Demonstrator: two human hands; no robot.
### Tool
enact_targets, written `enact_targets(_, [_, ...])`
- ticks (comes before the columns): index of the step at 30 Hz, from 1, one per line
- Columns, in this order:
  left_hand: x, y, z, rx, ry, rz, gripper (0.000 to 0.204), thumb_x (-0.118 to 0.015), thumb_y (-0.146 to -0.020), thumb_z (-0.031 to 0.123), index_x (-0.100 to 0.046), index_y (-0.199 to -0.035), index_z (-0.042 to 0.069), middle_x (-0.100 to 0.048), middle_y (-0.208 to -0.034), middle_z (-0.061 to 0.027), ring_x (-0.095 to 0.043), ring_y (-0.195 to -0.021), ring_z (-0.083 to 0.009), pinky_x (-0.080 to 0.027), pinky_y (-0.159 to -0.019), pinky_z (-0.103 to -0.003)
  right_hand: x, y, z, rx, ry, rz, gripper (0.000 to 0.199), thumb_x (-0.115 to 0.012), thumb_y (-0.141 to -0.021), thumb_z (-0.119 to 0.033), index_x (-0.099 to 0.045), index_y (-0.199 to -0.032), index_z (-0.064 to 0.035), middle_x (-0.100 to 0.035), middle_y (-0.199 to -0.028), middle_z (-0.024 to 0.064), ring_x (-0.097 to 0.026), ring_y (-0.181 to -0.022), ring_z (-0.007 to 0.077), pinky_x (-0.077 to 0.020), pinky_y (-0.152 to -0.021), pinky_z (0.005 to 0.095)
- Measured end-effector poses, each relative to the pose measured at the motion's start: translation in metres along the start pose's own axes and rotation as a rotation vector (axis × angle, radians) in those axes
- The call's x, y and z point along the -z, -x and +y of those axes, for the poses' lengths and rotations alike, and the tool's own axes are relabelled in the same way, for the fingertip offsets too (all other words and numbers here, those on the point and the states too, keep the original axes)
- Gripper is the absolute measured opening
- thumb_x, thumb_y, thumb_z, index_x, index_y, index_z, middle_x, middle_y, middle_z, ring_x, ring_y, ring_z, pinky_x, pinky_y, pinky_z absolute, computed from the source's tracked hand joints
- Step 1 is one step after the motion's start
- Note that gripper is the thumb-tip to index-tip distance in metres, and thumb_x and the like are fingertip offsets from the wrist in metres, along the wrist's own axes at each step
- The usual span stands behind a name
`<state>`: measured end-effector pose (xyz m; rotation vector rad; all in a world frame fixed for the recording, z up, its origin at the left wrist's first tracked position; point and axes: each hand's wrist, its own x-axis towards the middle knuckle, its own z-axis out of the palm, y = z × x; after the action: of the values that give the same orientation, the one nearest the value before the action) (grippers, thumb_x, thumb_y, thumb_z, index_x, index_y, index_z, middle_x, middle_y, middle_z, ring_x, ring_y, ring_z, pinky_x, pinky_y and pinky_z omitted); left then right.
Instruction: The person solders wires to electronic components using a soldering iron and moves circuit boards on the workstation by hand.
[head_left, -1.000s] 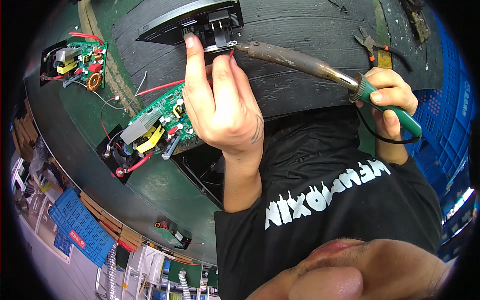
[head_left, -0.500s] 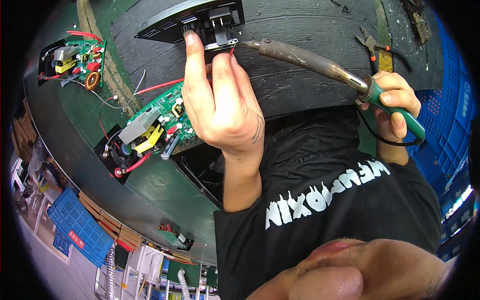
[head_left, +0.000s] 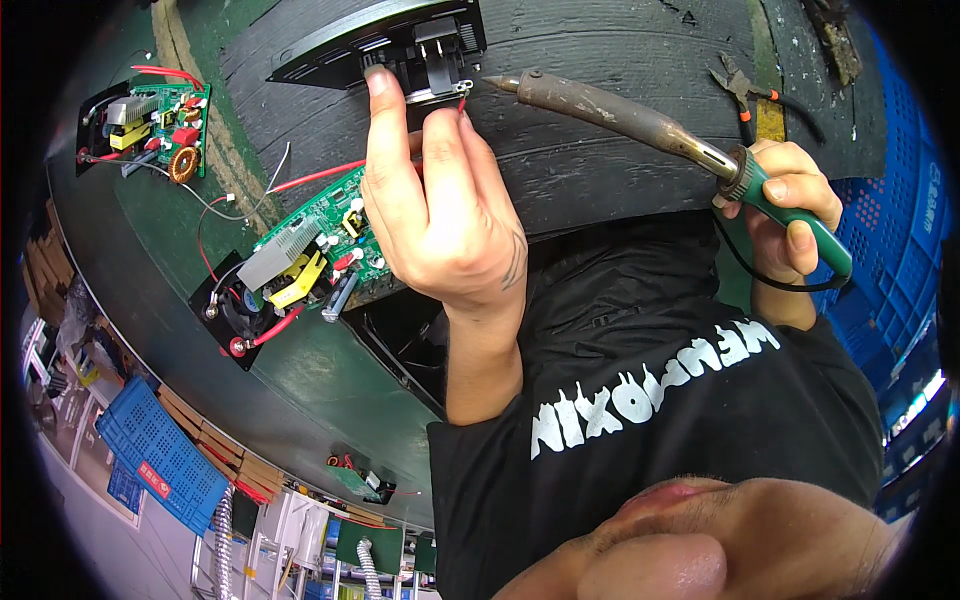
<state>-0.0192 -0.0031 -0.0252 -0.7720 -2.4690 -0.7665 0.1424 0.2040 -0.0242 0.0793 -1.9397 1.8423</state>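
My right hand (head_left: 795, 205) is closed round the green handle of a soldering iron (head_left: 620, 115). The iron's tip points left and sits a small gap from a metal terminal on a black panel (head_left: 330, 45) with a socket. My left hand (head_left: 445, 210) is closed on a red wire (head_left: 463, 103), holding its end up at that terminal, while one fingertip rests against the panel's back. Under this hand lies a green circuit board (head_left: 325, 225) with a silver heat sink and yellow parts, its near portion covered by the hand. A small fan plate (head_left: 240, 300) adjoins the board.
Another green circuit board (head_left: 185, 130) lies at the far left of the green bench. Cutting pliers (head_left: 745, 90) with dark handles lie on the black boards at the upper right. Blue crates (head_left: 885, 240) stand on the right. A thin grey wire (head_left: 280, 165) stretches across the bench.
The soldering iron's tip has moved slightly up and away from the terminal. The panel has shifted a little to the left; both hands keep their hold.
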Motion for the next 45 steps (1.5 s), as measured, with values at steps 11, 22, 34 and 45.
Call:
enact_targets(11, [0.001,0.000,-0.002,-0.011,0.014,-0.004,0.010,-0.072,-0.080,-0.001,-0.070,-0.090,-0.002,-0.063,-0.123,-0.0163,-0.061,-0.076,-0.0213,-0.050,-0.066,-0.029,-0.002,0.001,-0.001,-0.016,-0.012,0.013,0.035,-0.050,-0.093,-0.033,-0.058,-0.107,-0.0013,-0.058,-0.089,0.0184,-0.055,-0.063,0.0214,-0.0473,-0.052,0.0297])
enact_targets(22, [-0.001,0.001,0.001,-0.019,0.015,0.002,0.011,-0.070,-0.079,0.000,-0.067,-0.090,-0.003,-0.063,-0.122,-0.0199,-0.063,-0.076,-0.0275,-0.051,-0.067,-0.033,0.009,0.008,-0.001,-0.027,-0.016,0.033,0.038,-0.049,-0.093,-0.034,-0.058,-0.111,-0.0017,-0.058,-0.091,0.0201,-0.056,-0.062,0.0226,-0.0460,-0.051,0.0298])
enact_targets(34, [0.071,-0.004,-0.025,-0.055,0.134,0.265,0.023,-0.069,-0.070,0.000,-0.067,-0.093,0.001,-0.066,-0.109,-0.0145,-0.063,-0.095,-0.0296,-0.049,-0.082,-0.039,0.078,0.043,0.018,-0.133,-0.226,0.316,0.053,-0.051,-0.089,-0.039,-0.058,-0.121,0.0018,-0.063,-0.106,0.0275,-0.066,-0.076,0.0331,-0.0541,-0.060,0.0327])
enact_targets(45, [0.298,0.186,-0.237,0.660,-0.502,0.887,0.020,-0.061,-0.085,0.003,-0.063,-0.103,-0.005,-0.064,-0.088,-0.0093,-0.059,-0.076,-0.0156,-0.050,-0.071,-0.027,0.154,0.044,0.015,-0.225,-0.471,0.192,0.055,-0.055,-0.087,-0.035,-0.058,-0.123,0.0055,-0.061,-0.115,0.0308,-0.062,-0.093,0.0373,-0.0527,-0.070,0.0373])
